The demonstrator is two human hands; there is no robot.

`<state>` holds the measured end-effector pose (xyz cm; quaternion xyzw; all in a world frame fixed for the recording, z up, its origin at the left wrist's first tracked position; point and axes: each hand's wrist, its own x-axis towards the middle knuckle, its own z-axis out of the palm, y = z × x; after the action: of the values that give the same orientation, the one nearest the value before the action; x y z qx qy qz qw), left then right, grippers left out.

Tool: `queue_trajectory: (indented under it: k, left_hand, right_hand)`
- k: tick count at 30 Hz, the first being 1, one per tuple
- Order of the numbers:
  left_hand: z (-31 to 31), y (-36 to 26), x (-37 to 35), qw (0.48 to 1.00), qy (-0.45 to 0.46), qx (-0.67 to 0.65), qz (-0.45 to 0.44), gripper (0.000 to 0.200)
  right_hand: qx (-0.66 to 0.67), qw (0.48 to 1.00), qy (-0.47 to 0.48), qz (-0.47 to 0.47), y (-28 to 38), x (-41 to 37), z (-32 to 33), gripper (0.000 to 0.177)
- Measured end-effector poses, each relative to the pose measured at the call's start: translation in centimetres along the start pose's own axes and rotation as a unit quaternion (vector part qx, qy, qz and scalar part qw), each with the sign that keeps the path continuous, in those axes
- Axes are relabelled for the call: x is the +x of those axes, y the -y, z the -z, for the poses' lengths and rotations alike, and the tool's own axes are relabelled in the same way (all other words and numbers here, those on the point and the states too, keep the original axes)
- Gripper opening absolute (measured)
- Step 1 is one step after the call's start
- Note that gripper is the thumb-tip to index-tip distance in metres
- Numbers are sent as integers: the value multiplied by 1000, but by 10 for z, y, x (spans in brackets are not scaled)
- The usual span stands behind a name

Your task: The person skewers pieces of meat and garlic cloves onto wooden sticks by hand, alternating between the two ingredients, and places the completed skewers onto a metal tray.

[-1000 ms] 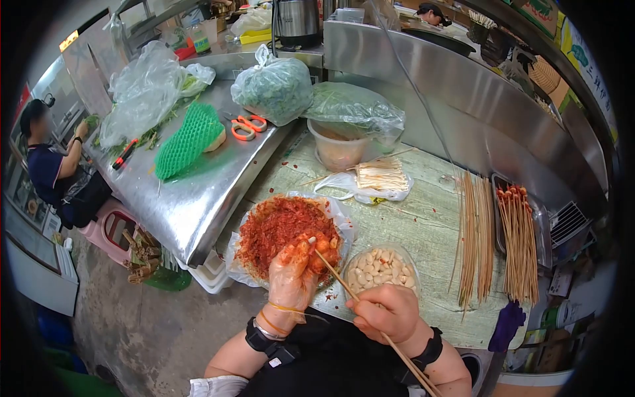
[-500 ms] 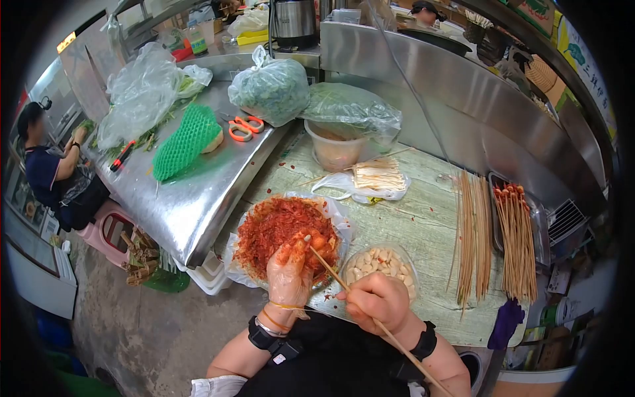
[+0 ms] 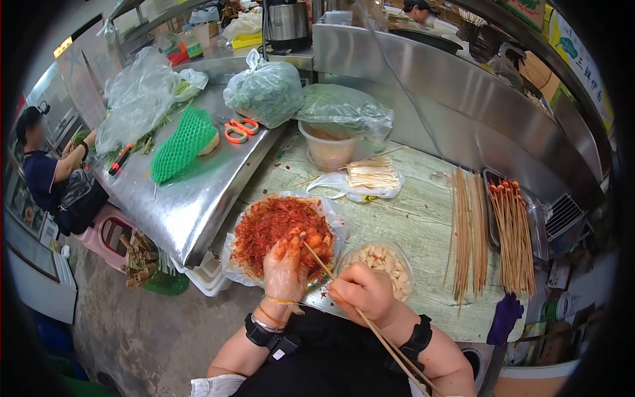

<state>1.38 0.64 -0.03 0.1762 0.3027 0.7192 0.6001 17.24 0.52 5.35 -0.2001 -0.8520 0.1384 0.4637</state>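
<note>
**Left hand pinching red meat, right hand holding a skewer against it**

Left hand (image 3: pixel 286 268) is wearing a thin plastic glove stained red. It is resting over the near edge of the bowl of red marinated meat (image 3: pixel 272 221), and its fingers are pinching a meat piece (image 3: pixel 317 241) just above the bowl. Right hand (image 3: pixel 360 291) is bare and is gripping a bamboo skewer (image 3: pixel 319 261) in a tight fist. The tip of the stick is touching the meat piece between the left fingers, and the long end is running back past the right wrist. Perhaps the fist is holding more than one stick; the view is too poor to count them.

The bowl is lined with clear plastic and is standing on the pale green worktop (image 3: pixel 423 218), close to the person. Just to the right of it, beside the right hand, a small clear bowl of pale pieces (image 3: pixel 390 259) is sitting. Farther right, a bundle of bare skewers (image 3: pixel 466 231) is lying flat. Next to it, a metal tray (image 3: pixel 540 228) is carrying loaded skewers (image 3: pixel 510 231) with red tips.

Behind the meat bowl, short sticks (image 3: pixel 372 173) are lying on a white bag, near a beige tub (image 3: pixel 329 149). On the steel table (image 3: pixel 192 198) at the left, orange scissors (image 3: pixel 239 128), a green net (image 3: pixel 182 142) and a bag of greens (image 3: pixel 264 92) are lying. Another person (image 3: pixel 46 172) is sitting far to the left, well apart.
</note>
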Motion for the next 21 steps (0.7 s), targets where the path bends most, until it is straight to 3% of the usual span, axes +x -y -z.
queue_trajectory:
  k: [6, 10, 12, 14, 15, 16, 17, 18, 19, 21]
  left_hand:
    - [-5, -1, -1, 1000, -10, 5, -6, 22]
    - [2, 6, -3, 997, 31, 66, -13, 21]
    - [23, 9, 4, 987, -21, 153, -41, 21]
    - [25, 5, 17, 983, 56, 102, -145, 23]
    - [37, 0, 22, 905, 51, 344, -244, 27]
    - [42, -2, 25, 756, 38, 554, -347, 31]
    - [28, -2, 21, 912, 38, 320, -252, 38]
    - [17, -5, 15, 989, 27, 69, -126, 46]
    - [11, -8, 13, 988, 52, 77, -124, 51]
    - [14, -8, 14, 985, 88, 88, -122, 59]
  right_hand:
    - [-7, 1000, -2, 0, -2, 4, -11, 16]
    - [-31, 999, -17, -22, -11, -2, -20, 16]
    - [-1, 998, -40, -46, -5, 4, -16, 16]
    - [76, 991, -50, -102, -2, 3, 4, 14]
    - [167, 961, -23, -220, 3, 0, 20, 12]
    - [266, 907, -4, -327, 7, -3, 35, 11]
    - [242, 912, -20, -332, 7, -11, 46, 11]
    - [301, 861, -85, -400, 4, -20, 54, 12]
    - [360, 799, -147, -459, 0, -26, 61, 12]
    - [323, 826, -251, -388, -15, -47, 89, 16]
